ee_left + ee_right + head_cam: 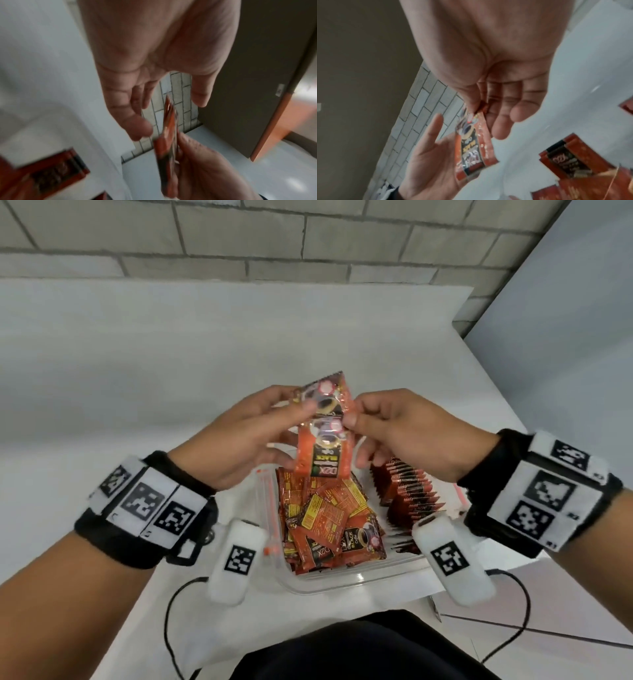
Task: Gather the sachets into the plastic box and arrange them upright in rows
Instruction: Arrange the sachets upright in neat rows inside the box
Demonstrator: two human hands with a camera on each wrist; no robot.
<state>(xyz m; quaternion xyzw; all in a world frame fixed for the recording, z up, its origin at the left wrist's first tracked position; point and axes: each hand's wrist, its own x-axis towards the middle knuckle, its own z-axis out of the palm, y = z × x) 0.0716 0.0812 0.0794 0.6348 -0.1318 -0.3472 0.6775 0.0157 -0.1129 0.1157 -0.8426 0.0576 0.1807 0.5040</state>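
Note:
Two red-orange coffee sachets [323,453] hang one above the other over the clear plastic box [342,583]. My right hand [356,419] pinches their edge between thumb and forefinger, as the right wrist view shows [471,148]. My left hand [274,426] is spread open beside them with its thumb in front and its fingers behind. In the blurred left wrist view the sachets [169,135] stand edge-on beyond the left hand's fingers [137,121]. A loose pile of sachets [325,525] fills the box's left part. An upright row of sachets [407,494] stands on its right.
The box sits at the near edge of a white table [171,371], against a tiled wall [308,241]. A clear strip with an orange slider [269,515] lies along the box's left side. Black cables [171,628] hang from both wrists over my dark lap.

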